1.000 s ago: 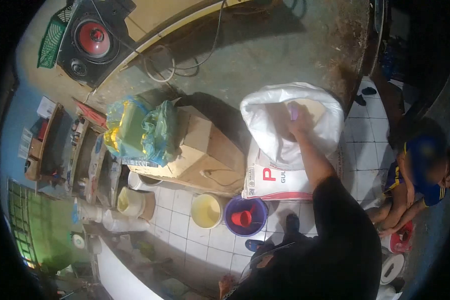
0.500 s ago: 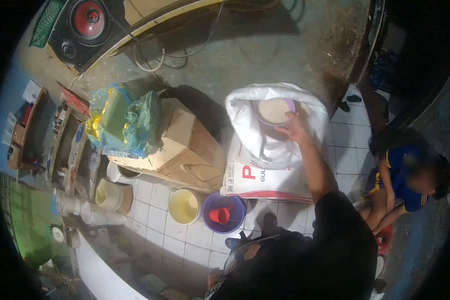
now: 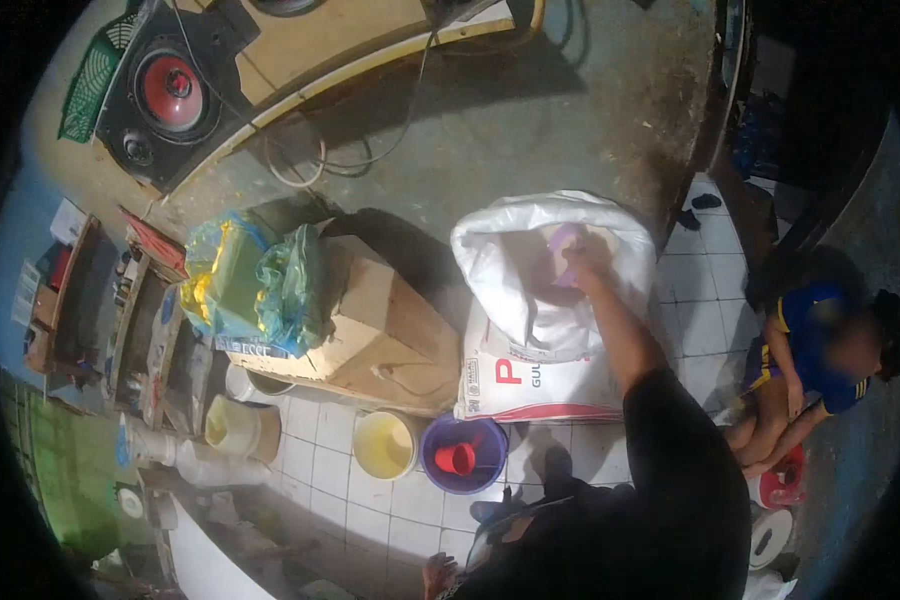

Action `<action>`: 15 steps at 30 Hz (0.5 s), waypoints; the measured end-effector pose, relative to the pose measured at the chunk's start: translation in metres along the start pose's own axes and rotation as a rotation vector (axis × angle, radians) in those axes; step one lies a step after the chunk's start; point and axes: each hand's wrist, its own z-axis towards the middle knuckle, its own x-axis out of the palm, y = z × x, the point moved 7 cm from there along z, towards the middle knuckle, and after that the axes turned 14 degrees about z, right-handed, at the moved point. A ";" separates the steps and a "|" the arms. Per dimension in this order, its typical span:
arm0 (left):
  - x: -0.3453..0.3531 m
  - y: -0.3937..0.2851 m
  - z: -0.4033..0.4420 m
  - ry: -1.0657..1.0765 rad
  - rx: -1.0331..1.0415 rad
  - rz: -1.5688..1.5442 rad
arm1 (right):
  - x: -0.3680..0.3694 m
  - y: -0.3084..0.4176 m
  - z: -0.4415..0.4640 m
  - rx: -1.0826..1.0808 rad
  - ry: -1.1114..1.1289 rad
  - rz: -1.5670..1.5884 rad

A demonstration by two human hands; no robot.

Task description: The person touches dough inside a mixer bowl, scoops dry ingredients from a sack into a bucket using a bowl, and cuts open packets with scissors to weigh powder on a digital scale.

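Gripping a purple bowl (image 3: 558, 240) at its edge, fingers of the right hand (image 3: 584, 264) are inside the open white sack (image 3: 495, 275), right of frame centre; bowl sits among pale granular contents. Red-lettered sack (image 3: 550, 388) shows directly below. Left hand (image 3: 438, 576) at bottom edge, blurred; finger state cannot be told. Lower centre: yellow bucket (image 3: 382, 445) beside purple tub (image 3: 489, 470) containing red dipper (image 3: 455, 459).
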 end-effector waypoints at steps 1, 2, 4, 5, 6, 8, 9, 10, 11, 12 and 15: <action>-0.003 0.000 -0.006 -0.012 -0.014 0.004 | 0.005 -0.022 0.032 -0.126 -0.031 -0.229; -0.002 0.002 -0.011 -0.015 -0.029 0.005 | 0.017 -0.025 0.037 -0.189 -0.035 -0.338; -0.005 0.006 -0.022 -0.030 -0.060 0.006 | 0.033 -0.034 0.034 -0.040 -0.018 -0.108; -0.006 0.010 -0.026 -0.035 -0.073 0.006 | 0.036 -0.048 0.025 0.176 0.004 0.228; -0.006 0.013 -0.028 -0.036 -0.082 0.006 | 0.031 -0.046 0.017 0.183 0.002 0.227; -0.004 0.017 -0.029 -0.032 -0.091 0.006 | 0.028 -0.047 0.008 0.281 0.103 0.407; -0.001 0.018 -0.026 -0.028 -0.090 0.003 | 0.022 -0.044 0.003 0.277 0.101 0.401; 0.002 0.018 -0.024 -0.021 -0.090 -0.003 | 0.023 -0.040 -0.006 0.306 0.173 0.565; 0.005 0.018 -0.023 -0.014 -0.088 -0.005 | 0.020 -0.036 -0.018 0.339 0.244 0.728; 0.007 0.017 -0.020 -0.007 -0.083 -0.010 | 0.009 -0.031 -0.030 0.335 0.237 0.721; 0.012 0.015 -0.007 0.027 -0.052 -0.019 | -0.016 0.003 -0.071 0.289 0.363 0.818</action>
